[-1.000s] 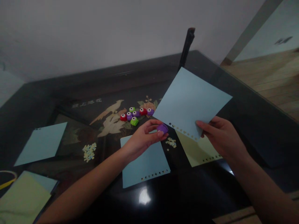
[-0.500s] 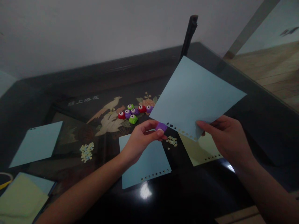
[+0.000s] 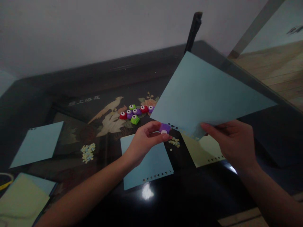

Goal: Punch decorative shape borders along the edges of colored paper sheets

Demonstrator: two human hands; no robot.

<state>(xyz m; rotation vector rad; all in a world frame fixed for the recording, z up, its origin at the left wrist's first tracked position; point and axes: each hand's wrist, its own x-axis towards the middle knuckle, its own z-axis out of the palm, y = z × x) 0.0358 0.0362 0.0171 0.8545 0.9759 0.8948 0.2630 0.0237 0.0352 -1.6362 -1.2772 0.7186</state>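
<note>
Between the thumb and fingers of my left hand (image 3: 148, 138) is a small purple craft punch (image 3: 165, 128). It sits at the lower edge of a light blue sheet of paper (image 3: 196, 91), beside a row of small punched shapes; whether the edge is inside its slot I cannot tell. My right hand (image 3: 233, 142) pinches that sheet near its lower edge and keeps it raised above the table. Below lie another blue sheet (image 3: 149, 164) and a yellow sheet (image 3: 205, 151), both with punched rows. Tiny paper cutouts (image 3: 175, 142) are scattered between them.
Several red, green and purple craft punches (image 3: 134, 119) cluster on the dark glossy table (image 3: 99, 205). Left of them are a pile of cutouts (image 3: 88, 153), a blue sheet (image 3: 39, 143) and stacked yellow and blue paper (image 3: 23, 198). A black post (image 3: 193, 31) rises at the back.
The raised blue sheet has tilted, its right corner swinging out to the right and slightly down. The purple punch has turned a little in my left hand.
</note>
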